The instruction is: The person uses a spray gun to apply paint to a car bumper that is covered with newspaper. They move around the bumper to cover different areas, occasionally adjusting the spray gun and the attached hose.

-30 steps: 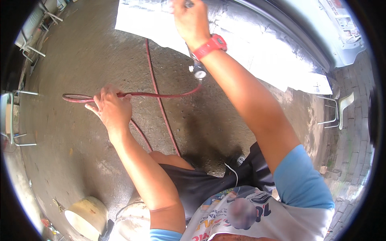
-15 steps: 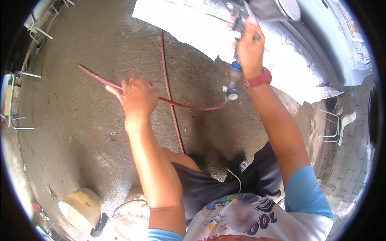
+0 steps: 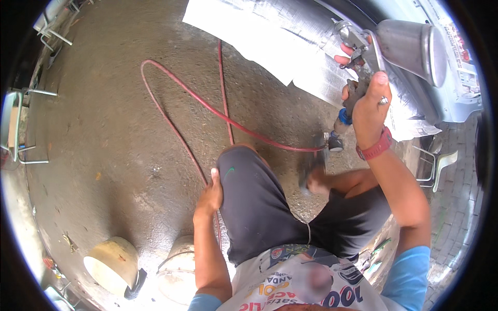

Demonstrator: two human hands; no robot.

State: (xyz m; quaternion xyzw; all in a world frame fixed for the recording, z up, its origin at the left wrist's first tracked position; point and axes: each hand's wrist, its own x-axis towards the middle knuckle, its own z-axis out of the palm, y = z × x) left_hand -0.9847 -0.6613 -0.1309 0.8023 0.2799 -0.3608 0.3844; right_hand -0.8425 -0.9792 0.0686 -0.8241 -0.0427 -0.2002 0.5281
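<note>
My right hand, with a red watch on the wrist, is closed round the handle of a spray gun. A grey metal cup sits on the gun, tilted to the right. Below the handle are a blue ring and a small round gauge or knob. A red hose runs from there to the left, loops back and passes by my left leg. My left hand lies against the outer side of my left thigh, thumb stretched out, beside the hose. Its other fingers are partly hidden.
White and silver covering sheets spread beneath the gun, next to a pale blue panel. Two whitish buckets, one tipped and one upright, stand at the lower left. Chairs stand at both sides.
My left hand has let go of the hose and come down to my thigh. The hose now lies in a loop. My right hand has moved right and a little nearer with the spray gun.
</note>
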